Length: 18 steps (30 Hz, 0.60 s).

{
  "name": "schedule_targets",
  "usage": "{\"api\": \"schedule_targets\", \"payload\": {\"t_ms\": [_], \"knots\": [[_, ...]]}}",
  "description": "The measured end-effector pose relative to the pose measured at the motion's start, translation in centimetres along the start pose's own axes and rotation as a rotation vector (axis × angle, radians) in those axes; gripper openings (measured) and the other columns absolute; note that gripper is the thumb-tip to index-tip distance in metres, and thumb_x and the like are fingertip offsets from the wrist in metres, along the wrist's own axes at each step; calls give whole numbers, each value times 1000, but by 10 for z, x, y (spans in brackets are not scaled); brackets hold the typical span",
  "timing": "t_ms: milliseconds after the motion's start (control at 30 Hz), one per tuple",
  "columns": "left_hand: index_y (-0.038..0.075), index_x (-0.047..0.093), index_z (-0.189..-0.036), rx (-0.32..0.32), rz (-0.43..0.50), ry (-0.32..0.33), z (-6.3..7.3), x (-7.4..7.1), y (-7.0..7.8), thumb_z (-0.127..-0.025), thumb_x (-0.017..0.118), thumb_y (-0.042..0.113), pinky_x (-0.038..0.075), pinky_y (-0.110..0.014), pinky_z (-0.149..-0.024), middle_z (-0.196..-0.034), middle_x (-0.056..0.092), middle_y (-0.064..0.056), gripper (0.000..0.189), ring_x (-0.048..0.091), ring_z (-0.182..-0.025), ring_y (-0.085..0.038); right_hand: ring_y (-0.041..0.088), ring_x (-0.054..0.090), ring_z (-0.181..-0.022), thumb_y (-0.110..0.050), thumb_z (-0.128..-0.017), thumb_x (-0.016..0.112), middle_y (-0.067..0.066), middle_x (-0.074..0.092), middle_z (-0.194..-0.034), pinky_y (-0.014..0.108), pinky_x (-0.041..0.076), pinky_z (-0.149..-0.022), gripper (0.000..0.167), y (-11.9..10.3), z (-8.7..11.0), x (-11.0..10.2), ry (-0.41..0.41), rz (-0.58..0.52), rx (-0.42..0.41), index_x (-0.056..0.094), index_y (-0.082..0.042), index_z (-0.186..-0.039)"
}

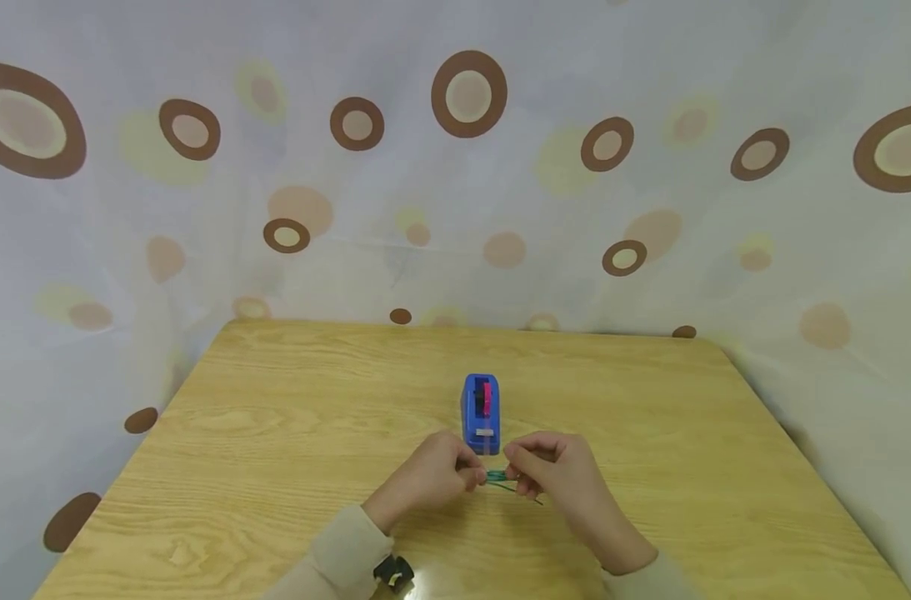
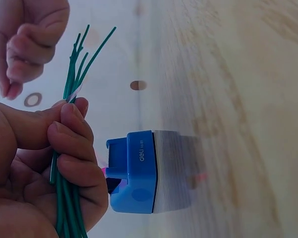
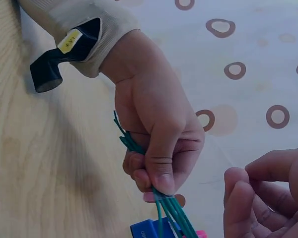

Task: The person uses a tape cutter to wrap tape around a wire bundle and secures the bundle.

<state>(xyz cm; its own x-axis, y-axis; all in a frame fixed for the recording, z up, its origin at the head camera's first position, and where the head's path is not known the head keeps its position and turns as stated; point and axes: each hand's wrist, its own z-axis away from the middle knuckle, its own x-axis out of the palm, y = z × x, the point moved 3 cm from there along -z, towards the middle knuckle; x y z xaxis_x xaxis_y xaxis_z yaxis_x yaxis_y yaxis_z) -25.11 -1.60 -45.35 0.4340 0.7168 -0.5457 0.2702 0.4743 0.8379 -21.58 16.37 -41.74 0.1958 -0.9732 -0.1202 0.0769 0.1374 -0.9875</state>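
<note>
My left hand [image 1: 440, 472] grips a bundle of thin green wires [image 2: 69, 213], thumb against the curled fingers. A small piece of clear tape [image 2: 74, 93] shows on the bundle just past the thumb. Close by on the right, my right hand [image 1: 560, 475] has its thumb and index fingertip together. From that fingertip a faint see-through strip runs in the right wrist view, which looks like clear tape [image 3: 223, 151]. Just beyond both hands stands a blue tape dispenser [image 1: 480, 417] with a pink core, its cutting edge towards me.
The wooden table [image 1: 312, 392] reaches back to a pale curtain [image 1: 395, 192] with brown ring prints. A black wrist camera [image 3: 52, 69] is strapped at the left sleeve, low over the table's near side.
</note>
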Motion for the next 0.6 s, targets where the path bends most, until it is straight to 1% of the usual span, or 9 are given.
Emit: {"api": "schedule_targets", "payload": {"t_ms": [200, 333, 600], "knots": [[3, 76, -78, -15, 7, -4, 2, -2, 2, -91, 68, 7, 36, -20, -47, -65, 61, 6, 15, 46, -53, -6, 19, 65, -69, -18, -95, 69, 13, 70, -84, 30, 57, -67, 27, -11, -11, -3, 23, 0, 7, 70, 7, -104], [2, 76, -78, 4, -3, 1, 3, -2, 1, -91, 68, 6, 34, -20, -46, -63, 60, 7, 16, 44, -52, -5, 21, 66, -75, -17, -95, 69, 13, 70, -87, 32, 57, -72, 24, -14, -17, -2, 34, 5, 4, 72, 5, -102], [2, 76, -77, 41, -23, 1, 0, -1, -1, -90, 69, 5, 35, -19, -47, -61, 60, 8, 15, 45, -51, -4, 23, 67, -81, -13, -97, 65, 15, 70, -89, 31, 56, -76, 22, -17, -35, -5, 51, 8, -53, 72, 8, -101]]}}
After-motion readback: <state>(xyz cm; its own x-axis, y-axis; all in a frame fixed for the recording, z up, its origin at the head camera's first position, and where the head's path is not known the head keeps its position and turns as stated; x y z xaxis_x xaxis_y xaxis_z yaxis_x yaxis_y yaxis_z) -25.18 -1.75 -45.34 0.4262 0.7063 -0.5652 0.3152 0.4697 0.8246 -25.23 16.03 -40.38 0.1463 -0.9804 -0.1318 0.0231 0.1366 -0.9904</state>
